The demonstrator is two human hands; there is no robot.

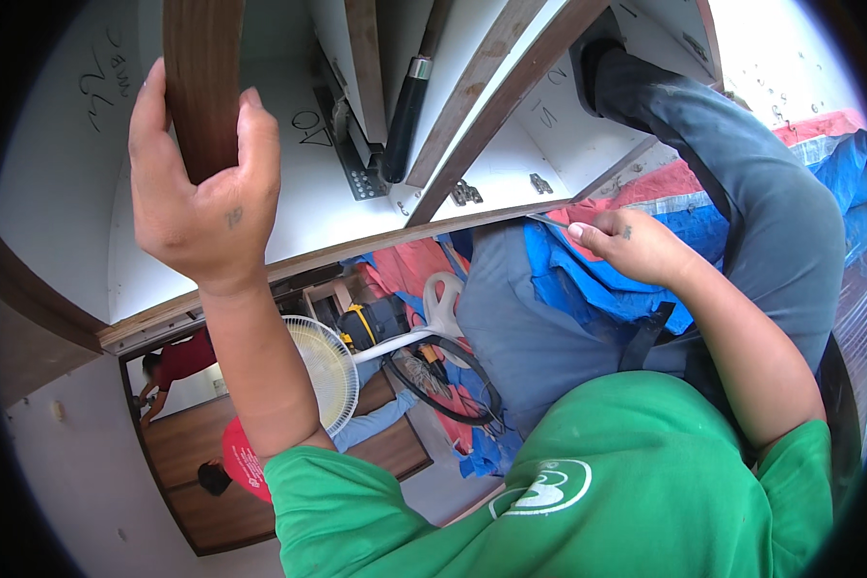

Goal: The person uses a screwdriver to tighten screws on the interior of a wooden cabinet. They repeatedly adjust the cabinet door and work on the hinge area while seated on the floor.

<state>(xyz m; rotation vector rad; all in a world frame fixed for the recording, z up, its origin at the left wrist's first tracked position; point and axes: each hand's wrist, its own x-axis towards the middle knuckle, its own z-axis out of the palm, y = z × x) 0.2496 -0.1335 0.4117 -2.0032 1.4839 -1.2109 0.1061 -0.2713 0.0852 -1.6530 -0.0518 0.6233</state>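
Gripping the brown wooden strip (200,82) at the upper left, the left hand (197,197) wraps its fingers and thumb around it, in front of the white cabinet panel (289,207). The right hand (631,246) pinches a thin blade-like tool (547,221) against the panel's brown edge, above the blue tarp (588,279). A black-handled tool (405,116), metal hinges (466,193) and a white fan (323,371) lie nearby.

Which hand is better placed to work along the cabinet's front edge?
Probably the right hand: it pinches a thin blade right at the cabinet's front edge. The left hand is wrapped around a brown panel.
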